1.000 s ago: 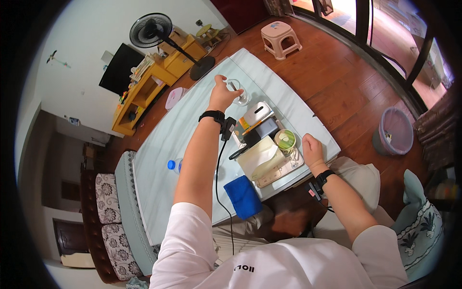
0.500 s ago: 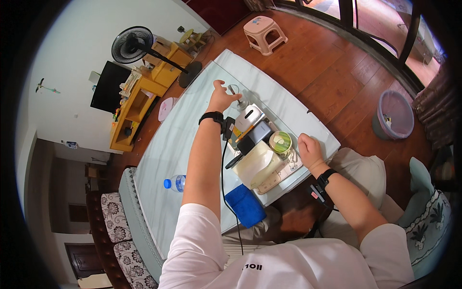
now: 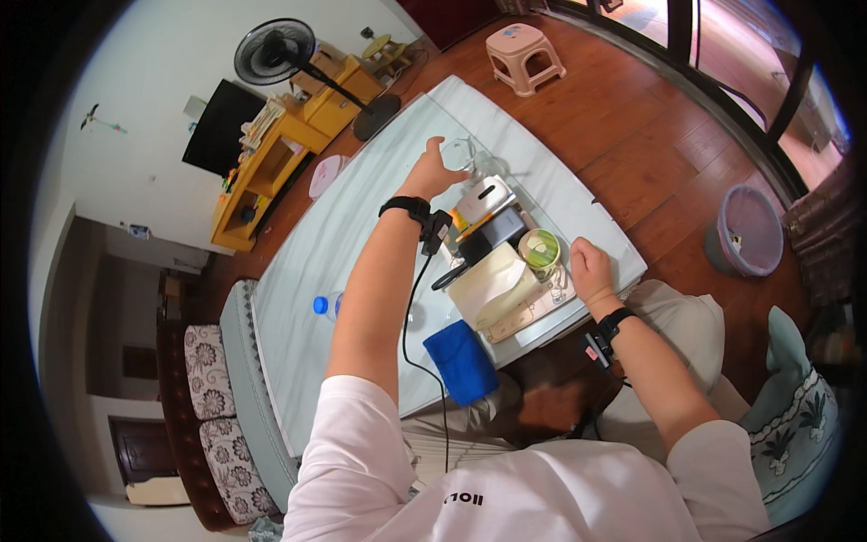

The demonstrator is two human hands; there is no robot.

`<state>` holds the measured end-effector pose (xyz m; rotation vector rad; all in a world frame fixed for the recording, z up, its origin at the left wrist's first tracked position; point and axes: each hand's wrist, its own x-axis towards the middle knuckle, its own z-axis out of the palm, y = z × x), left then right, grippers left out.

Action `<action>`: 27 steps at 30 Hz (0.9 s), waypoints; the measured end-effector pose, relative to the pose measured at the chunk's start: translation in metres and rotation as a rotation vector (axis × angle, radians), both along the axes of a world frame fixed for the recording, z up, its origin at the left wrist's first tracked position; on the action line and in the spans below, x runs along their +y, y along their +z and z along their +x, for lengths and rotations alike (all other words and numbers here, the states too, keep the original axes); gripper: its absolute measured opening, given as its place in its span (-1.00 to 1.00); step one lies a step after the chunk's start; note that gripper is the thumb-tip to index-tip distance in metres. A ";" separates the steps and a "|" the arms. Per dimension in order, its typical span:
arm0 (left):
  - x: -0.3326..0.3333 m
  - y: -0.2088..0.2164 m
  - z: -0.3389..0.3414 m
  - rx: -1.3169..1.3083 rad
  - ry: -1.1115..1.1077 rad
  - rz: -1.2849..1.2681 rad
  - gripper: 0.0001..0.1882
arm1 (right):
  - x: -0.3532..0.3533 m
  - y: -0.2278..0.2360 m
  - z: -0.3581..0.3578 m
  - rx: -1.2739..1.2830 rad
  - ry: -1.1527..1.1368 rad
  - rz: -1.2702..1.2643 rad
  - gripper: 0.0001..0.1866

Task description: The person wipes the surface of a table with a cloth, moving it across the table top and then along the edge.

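My left hand [image 3: 435, 173] reaches over the far side of the table, thumb and fingers spread beside a clear drinking glass [image 3: 459, 154]. Whether the fingertips touch the glass I cannot tell. A white phone-like thing [image 3: 488, 195] with a dark strip lies just nearer. My right hand [image 3: 591, 269] rests closed in a fist by the table's right edge; nothing shows in it. Close to it are a round green-and-white item [image 3: 540, 248] and a cream notebook-like item [image 3: 492, 287]. Between the hands lie a grey-blue case [image 3: 506, 225] and a black item [image 3: 474, 244].
A blue folded cloth [image 3: 461, 361] lies at the near table edge. My left forearm partly hides a blue-capped bottle [image 3: 321, 305]. A cable [image 3: 405, 334] hangs from my left wrist. Around the table [image 3: 307, 271] stand a fan [image 3: 275, 52], a pink stool [image 3: 526, 56] and a bin [image 3: 745, 237].
The whole view has shifted slightly. My left hand's fingers look wider apart beside the glass, and the dark slim thing seen there before no longer shows. My right hand stays closed.
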<state>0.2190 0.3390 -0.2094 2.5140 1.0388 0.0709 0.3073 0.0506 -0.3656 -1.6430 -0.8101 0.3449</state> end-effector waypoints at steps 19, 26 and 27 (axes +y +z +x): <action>-0.066 0.135 -0.229 0.672 0.263 -0.105 -0.60 | 0.003 -0.005 0.002 -0.117 -0.026 -0.032 -0.82; -0.064 0.132 -0.219 0.560 0.172 0.012 -0.67 | 0.001 -0.002 0.000 -0.096 -0.019 -0.046 -0.82; -0.058 0.131 -0.213 0.548 0.134 0.045 -0.67 | 0.002 -0.003 0.000 -0.095 -0.017 -0.041 -0.82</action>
